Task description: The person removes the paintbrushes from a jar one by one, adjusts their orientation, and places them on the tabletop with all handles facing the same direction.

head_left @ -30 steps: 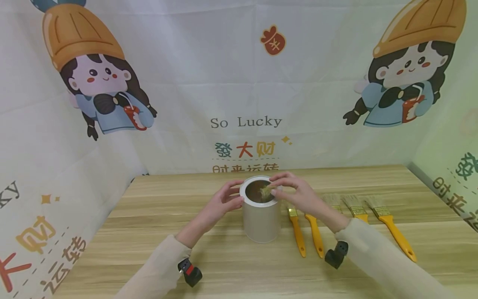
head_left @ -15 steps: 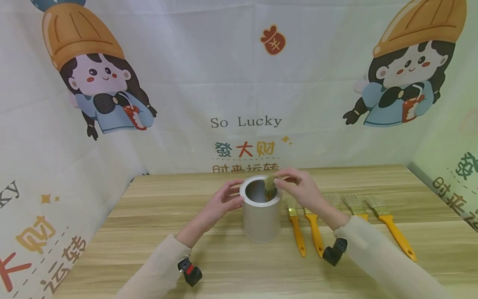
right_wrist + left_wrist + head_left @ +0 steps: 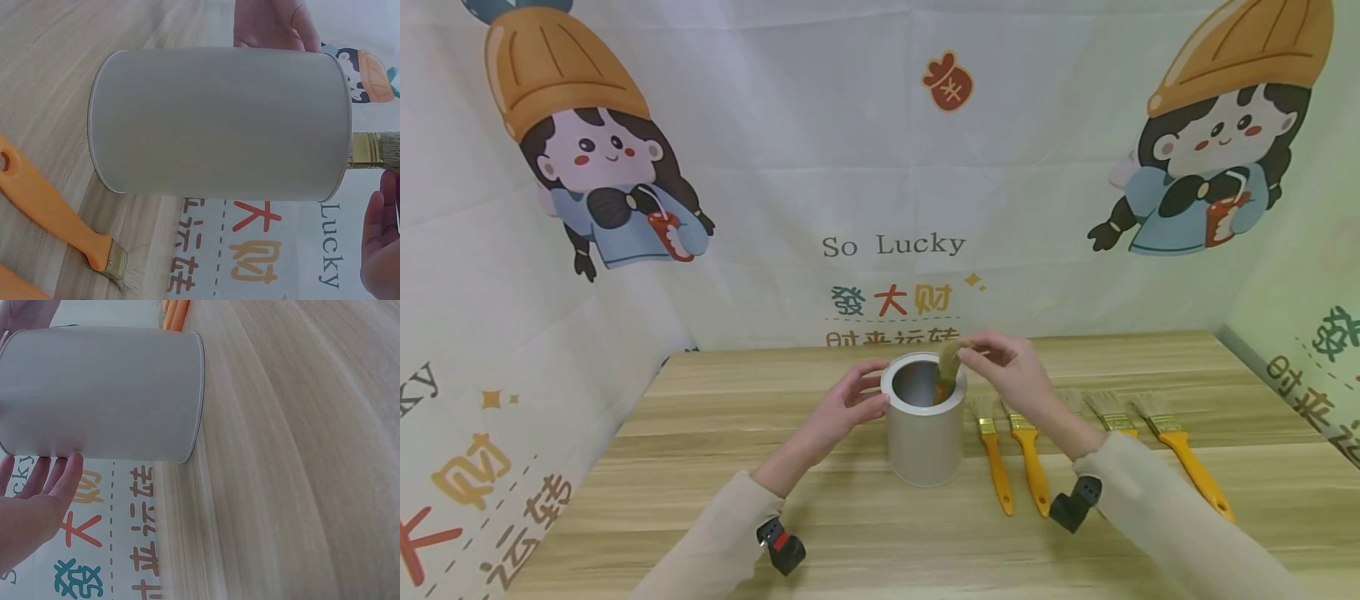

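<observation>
A pale grey can [image 3: 925,454] with a white rim stands upright on the wooden table. My left hand [image 3: 850,404] holds its left side, fingers and thumb spread around the wall near the rim. With thumb and fingers, my right hand [image 3: 1013,375] pinches the bristles of a paintbrush [image 3: 949,362] at the right part of the can's mouth. The brush is bristles up, handle down in the can; most of that handle is hidden. In the right wrist view the brush's metal ferrule [image 3: 367,150] shows just beyond the rim.
Several orange-handled paintbrushes lie right of the can, bristles away from me: one nearest brush [image 3: 996,467], another beside it [image 3: 1032,462], and one far-right brush [image 3: 1191,467]. My right forearm partly covers the middle ones. A printed white cloth [image 3: 760,275] hangs behind the table.
My right hand has risen slightly and shifted right with the paintbrush. The bristles have moved up from inside the mouth to above the rim. My left hand and the can stay put.
</observation>
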Demonstrator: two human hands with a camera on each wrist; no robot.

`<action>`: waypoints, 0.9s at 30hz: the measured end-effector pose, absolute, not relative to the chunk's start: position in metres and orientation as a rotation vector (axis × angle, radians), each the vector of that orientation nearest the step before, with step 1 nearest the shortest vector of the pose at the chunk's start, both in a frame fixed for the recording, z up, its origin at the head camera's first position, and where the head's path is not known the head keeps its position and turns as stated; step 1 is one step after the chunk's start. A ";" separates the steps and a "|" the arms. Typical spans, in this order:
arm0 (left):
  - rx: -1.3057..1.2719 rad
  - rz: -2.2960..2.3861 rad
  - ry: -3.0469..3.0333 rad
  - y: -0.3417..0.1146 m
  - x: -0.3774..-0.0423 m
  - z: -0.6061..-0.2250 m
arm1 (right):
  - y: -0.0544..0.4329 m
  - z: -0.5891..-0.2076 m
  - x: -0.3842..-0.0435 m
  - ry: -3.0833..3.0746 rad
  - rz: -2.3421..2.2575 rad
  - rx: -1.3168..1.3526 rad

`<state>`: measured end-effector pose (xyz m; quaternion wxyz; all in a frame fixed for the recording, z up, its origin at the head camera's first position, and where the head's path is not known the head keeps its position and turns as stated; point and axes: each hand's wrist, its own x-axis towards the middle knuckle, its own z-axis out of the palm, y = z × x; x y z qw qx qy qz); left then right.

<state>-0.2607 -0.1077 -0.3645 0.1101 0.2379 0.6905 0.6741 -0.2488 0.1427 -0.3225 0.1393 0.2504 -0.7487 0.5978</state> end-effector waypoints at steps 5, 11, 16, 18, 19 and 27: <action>0.710 1.981 2.030 -0.108 -0.261 -0.365 | 0.147 -0.316 -0.248 -2.114 1.758 0.707; 0.717 1.976 2.044 -0.108 -0.261 -0.365 | 0.152 -0.310 -0.248 -2.025 1.830 0.694; 0.704 1.965 2.052 -0.108 -0.261 -0.365 | 0.155 -0.305 -0.247 -1.980 1.848 0.666; 0.701 1.962 2.050 -0.108 -0.262 -0.365 | 0.157 -0.303 -0.246 -1.960 1.851 0.657; 0.701 1.960 2.050 -0.108 -0.262 -0.365 | 0.158 -0.301 -0.246 -1.947 1.855 0.654; 0.710 1.966 2.044 -0.108 -0.262 -0.366 | 0.166 -0.288 -0.244 -1.788 1.912 0.687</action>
